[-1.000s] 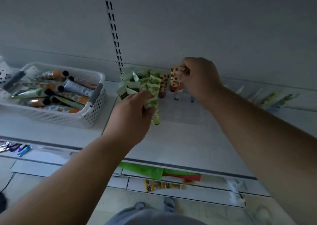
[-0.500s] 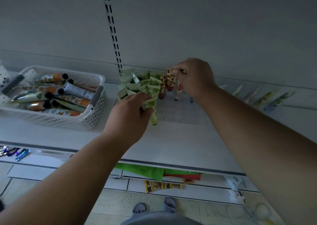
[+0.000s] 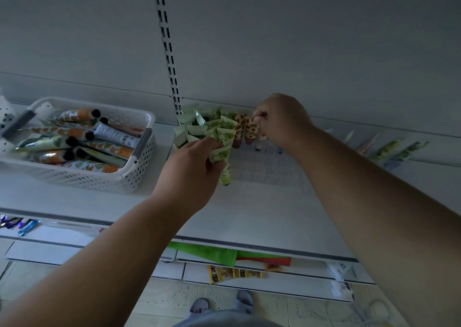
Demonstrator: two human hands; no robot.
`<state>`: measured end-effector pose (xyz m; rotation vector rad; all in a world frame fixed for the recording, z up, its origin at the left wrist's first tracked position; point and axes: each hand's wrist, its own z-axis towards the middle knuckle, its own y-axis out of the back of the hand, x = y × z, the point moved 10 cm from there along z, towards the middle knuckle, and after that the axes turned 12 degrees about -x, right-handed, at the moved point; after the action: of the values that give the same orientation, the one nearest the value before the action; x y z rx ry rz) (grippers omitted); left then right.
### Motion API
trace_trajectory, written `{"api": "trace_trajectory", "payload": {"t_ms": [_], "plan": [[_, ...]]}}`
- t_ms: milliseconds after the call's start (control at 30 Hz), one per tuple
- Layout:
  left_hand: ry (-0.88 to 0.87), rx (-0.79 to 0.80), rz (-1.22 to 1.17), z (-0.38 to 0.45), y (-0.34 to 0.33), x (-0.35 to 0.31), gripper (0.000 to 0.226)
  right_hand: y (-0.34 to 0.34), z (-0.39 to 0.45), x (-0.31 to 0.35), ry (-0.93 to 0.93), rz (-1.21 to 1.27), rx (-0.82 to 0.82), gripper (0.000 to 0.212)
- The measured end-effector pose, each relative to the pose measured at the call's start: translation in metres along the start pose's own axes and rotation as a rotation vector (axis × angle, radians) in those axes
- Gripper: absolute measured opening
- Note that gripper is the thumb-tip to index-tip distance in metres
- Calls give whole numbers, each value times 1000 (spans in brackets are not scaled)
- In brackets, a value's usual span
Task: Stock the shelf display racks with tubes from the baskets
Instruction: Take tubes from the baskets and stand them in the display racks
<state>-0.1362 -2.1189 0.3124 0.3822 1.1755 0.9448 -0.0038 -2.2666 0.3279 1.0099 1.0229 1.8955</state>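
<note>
A clear grid display rack (image 3: 264, 162) stands on the white shelf (image 3: 249, 217) against the back wall. Several green-patterned tubes (image 3: 199, 127) fill its left side, caps down. My left hand (image 3: 192, 174) grips a green tube (image 3: 223, 162) at the rack's front left. My right hand (image 3: 282, 122) pinches the top of an orange-spotted tube (image 3: 250, 133) that stands in the rack beside another orange-spotted one (image 3: 239, 129). A white perforated basket (image 3: 139, 162) on the left holds several tubes with black caps.
More tubes (image 3: 399, 149) lie along the back of the shelf at the right. Lower shelves below hold green and red packets (image 3: 224, 254) and small yellow packs (image 3: 234, 274). A slotted upright (image 3: 167, 44) runs up the back panel.
My right hand has lowered the orange-spotted tube into the rack beside the other one. My left hand keeps the green tube in nearly the same place.
</note>
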Motion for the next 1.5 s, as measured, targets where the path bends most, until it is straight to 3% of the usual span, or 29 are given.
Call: {"api": "trace_trajectory", "payload": {"t_ms": [167, 300, 467, 567, 700, 867, 1100, 1367, 1500], "plan": [[-43, 1, -1, 4, -2, -7, 29, 0, 0, -6, -40, -72, -36, 23], [-23, -24, -34, 8, 1, -7, 32, 23, -11, 16, 52, 79, -133, 16], [42, -21, -135, 12, -4, 2, 44, 15, -53, 60, 103, 413, 117, 13], [51, -22, -171, 10, -7, 4, 45, 11, -61, 65, 130, 399, 118, 11], [7, -98, -196, -4, -1, 14, 37, 25, -59, 59, 96, 376, -26, 11], [-170, -112, 18, -34, 0, 25, 29, 37, -58, 53, 23, 345, -194, 9], [-153, -18, 128, -56, -2, 51, 36, 9, -52, 75, 75, 310, -173, 10], [-158, -34, 129, -56, 8, 51, 34, -32, -47, 86, 123, 136, -11, 10], [-153, -52, 106, -55, 14, 47, 33, -14, -50, 95, 148, 75, -140, 17]]}}
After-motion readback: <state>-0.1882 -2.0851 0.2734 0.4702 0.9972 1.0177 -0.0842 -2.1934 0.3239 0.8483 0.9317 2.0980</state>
